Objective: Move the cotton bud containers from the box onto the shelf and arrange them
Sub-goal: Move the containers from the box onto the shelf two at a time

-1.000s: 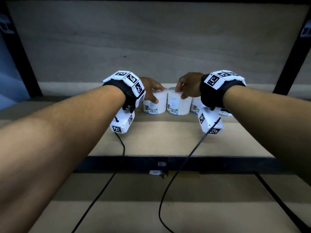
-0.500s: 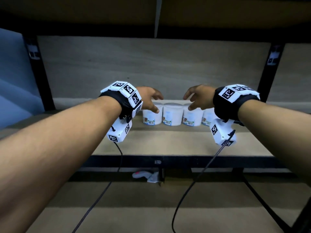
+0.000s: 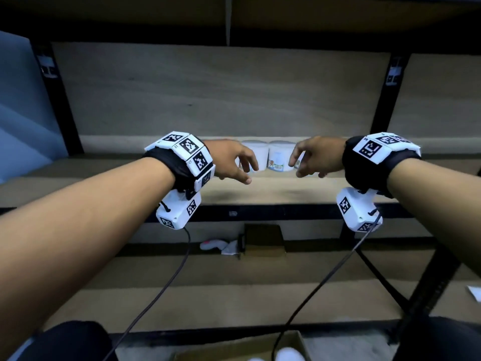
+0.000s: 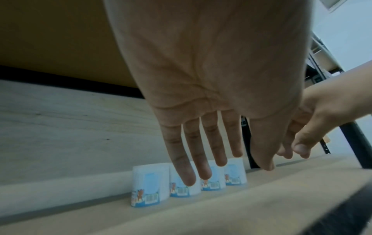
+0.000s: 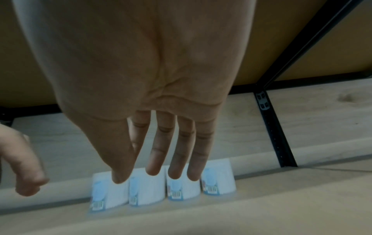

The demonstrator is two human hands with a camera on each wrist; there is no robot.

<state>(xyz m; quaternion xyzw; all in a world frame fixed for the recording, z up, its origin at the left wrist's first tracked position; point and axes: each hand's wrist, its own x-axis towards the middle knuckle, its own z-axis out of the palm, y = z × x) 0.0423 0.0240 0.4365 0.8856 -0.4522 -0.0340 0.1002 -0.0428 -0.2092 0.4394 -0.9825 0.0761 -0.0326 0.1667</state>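
Note:
Several white cotton bud containers [image 3: 278, 156] with blue labels stand in a row against the back of the wooden shelf [image 3: 260, 191], also visible as a row of containers [image 4: 150, 185] in the left wrist view and containers [image 5: 147, 187] in the right wrist view. My left hand [image 3: 234, 162] hovers in front of the row's left end, fingers relaxed and holding nothing. My right hand [image 3: 312, 158] hovers in front of the right end, equally empty. Both hands are clear of the containers. A cardboard box [image 3: 242, 347] shows at the bottom edge with white containers [image 3: 289, 354] inside.
Black metal uprights [image 3: 382, 92] frame the shelf bay, with another shelf board [image 3: 338, 11] overhead. A lower shelf [image 3: 234, 290] lies beneath, with a brown block [image 3: 263, 239] and a small white-and-red item [image 3: 216, 246] at its back. Cables [image 3: 161, 290] hang from both wrist cameras.
Both hands let go of the containers and pulled back toward me, spreading apart. My head view has drawn back and tilted down, showing the lower shelf and box.

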